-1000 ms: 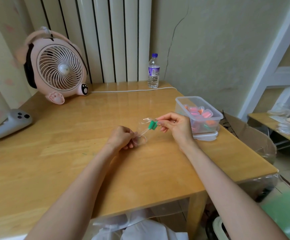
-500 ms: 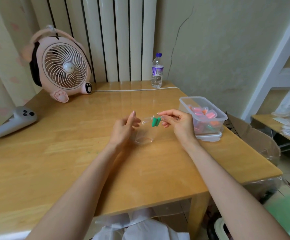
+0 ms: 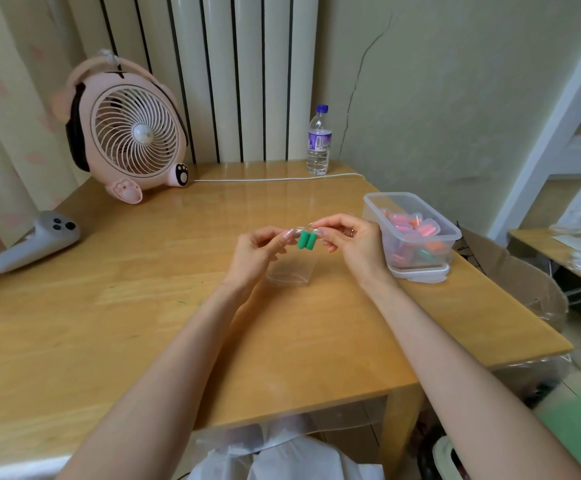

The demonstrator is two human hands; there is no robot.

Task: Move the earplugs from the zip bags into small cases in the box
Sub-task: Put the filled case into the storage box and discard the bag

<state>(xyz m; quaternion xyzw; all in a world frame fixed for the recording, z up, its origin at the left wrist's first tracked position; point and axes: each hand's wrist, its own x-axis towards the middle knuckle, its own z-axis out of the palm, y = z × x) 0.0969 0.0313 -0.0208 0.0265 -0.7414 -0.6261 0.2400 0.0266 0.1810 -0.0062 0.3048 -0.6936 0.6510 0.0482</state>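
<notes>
Item: pair of green foam earplugs (image 3: 305,240), side by side, held above the table (image 3: 143,323), just left of the clear box (image 3: 372,206). The left hand (image 3: 256,252) and right hand (image 3: 353,245) each pinched the upper edge of the zip bag (image 3: 290,273), one on either side of the pair. Whether the plugs lay inside the film could not be told. Handling, judged: very light, soft, squashable, apt to spring loose; best pinched gently across the middle. The box held small cases (image 3: 424,230).
</notes>
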